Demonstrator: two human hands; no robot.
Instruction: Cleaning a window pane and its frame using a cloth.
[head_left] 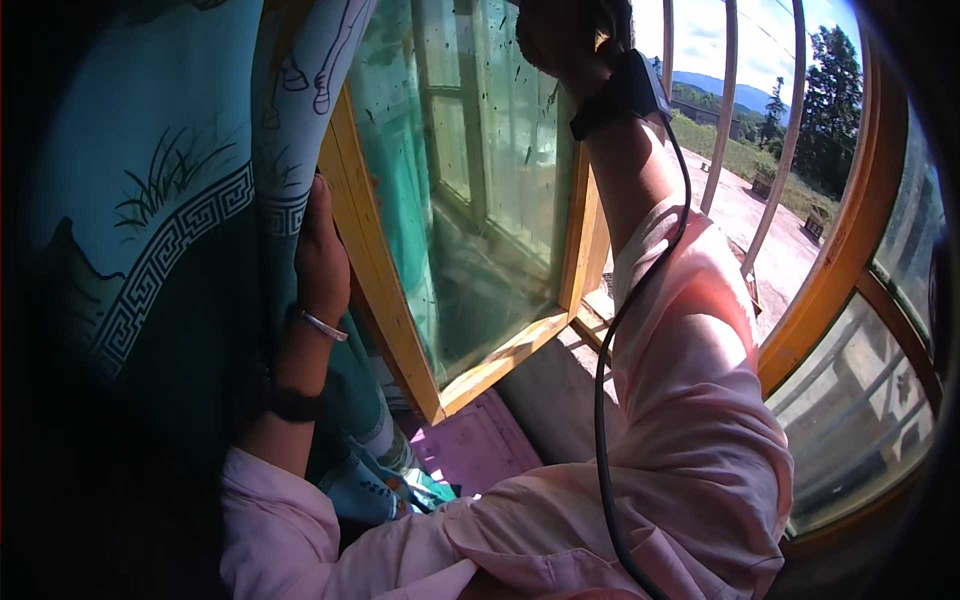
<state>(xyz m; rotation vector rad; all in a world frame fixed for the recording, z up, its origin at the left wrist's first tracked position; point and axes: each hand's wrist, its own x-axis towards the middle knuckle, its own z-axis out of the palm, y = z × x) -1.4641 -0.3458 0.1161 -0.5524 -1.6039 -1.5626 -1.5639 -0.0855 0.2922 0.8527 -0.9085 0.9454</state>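
At the top, my right hand (562,38) is raised near the outer edge of the open window sash (575,235). It is dark and cut off by the picture's edge; its fingers look curled, and what they hold cannot be made out. My left hand (323,265) stands upright between the curtain (220,270) and the sash's near wooden side. One finger lies along the edge there; the others are hidden, so its grip does not show. The sash has a yellow-brown wooden frame around dusty, speckled glass. The curtain is pale blue and dark green with a key-pattern band.
Upright metal bars (725,110) cross the window opening, with sunlit ground and trees outside. Another wood-framed glass pane (860,400) is at the right. A pinkish-purple surface (480,440) lies below the sash, and a black cable (603,400) runs along my right arm.
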